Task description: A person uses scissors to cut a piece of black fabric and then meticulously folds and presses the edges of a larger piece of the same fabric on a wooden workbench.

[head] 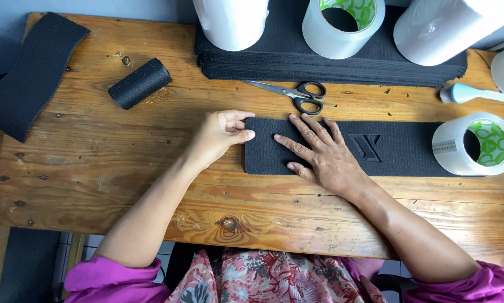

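Observation:
A flat black foam strip (pixel 397 151) with an embossed mark lies across the wooden table (pixel 95 163) in front of me. My right hand (pixel 319 151) presses flat on the strip's left part, fingers spread. My left hand (pixel 221 134) rests at the strip's left end, its thumb and curled fingers touching that edge. A clear tape roll (pixel 476 146) stands on the strip's right end.
Black-handled scissors (pixel 297 94) lie just beyond the strip. A rolled black strip (pixel 139 83) and a wavy black band (pixel 30 76) sit at the left. A stack of black sheets (pixel 330 67) at the back carries white rolls (pixel 232 22) and another tape roll (pixel 341 25). A small brush (pixel 476 94) lies at the right.

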